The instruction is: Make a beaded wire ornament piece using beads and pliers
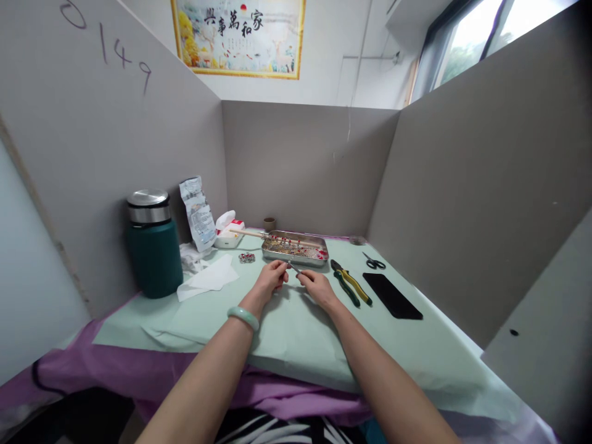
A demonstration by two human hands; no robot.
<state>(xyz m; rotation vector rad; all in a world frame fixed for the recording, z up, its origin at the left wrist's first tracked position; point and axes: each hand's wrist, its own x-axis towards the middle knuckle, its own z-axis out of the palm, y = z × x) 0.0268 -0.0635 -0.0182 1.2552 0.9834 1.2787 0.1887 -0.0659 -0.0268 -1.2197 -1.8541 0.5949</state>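
In the middle of the head view my two hands meet just in front of a metal tray point(296, 260). My left hand point(272, 276), with a pale green bangle point(243, 317) on its wrist, pinches something too small to make out. A slim grey metal tool point(294, 267), perhaps tweezers, is held in the fingers of my right hand point(316, 286). Its tip points at my left fingertips. Small red and gold-coloured pieces lie scattered in the tray, and a thin wooden stick point(247, 232) rests over its left end. Beyond my left hand is a little pile of shiny red and silver pieces point(246, 258).
Right of my hands lie cutting pliers point(351, 283) with green and yellow handles, black scissors point(374, 263) and a black phone-like slab point(392, 296). At left stand a green thermos point(155, 246), a foil pouch point(198, 213), white paper point(210, 279) and a tissue pack point(229, 235). Grey partitions point(309, 166) enclose the table.
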